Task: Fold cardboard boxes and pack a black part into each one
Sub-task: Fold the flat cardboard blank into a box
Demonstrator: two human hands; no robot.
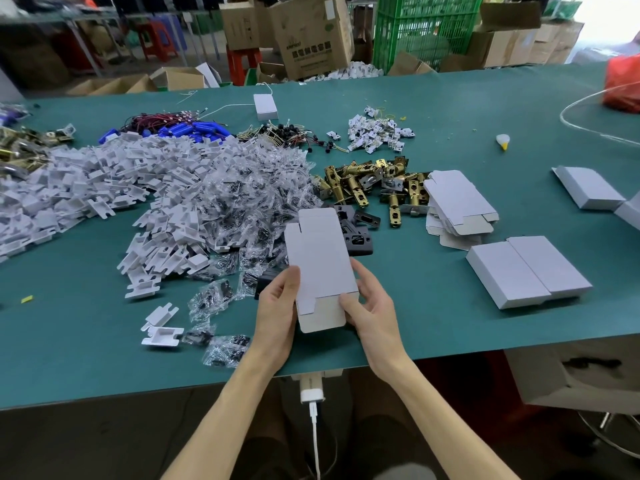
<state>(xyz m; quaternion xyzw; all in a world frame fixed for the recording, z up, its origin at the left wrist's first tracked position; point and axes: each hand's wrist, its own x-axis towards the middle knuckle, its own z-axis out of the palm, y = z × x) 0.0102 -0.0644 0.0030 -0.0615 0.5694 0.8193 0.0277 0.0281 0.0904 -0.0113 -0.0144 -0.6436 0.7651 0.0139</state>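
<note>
Both hands hold a flat box [320, 261] above the table [450, 327], probably ready to pop it open. The left hand [277, 306] and right hand [370, 313] each pinch a long edge, thumb on top, fingers hidden beneath. The box is thin, matte, pale card, creased and tabbed. Glossy black parts [358, 239] lie just behind the box, and finished boxes [526, 271] lie to its right.

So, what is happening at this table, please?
A person holds a flat white cardboard box in both hands above the green table. The left hand grips its left edge and the right hand grips its lower right side. The box is not yet folded into shape. Black parts lie just behind it. A stack of flat boxes waits to the right, and two closed boxes lie side by side nearby.
</note>
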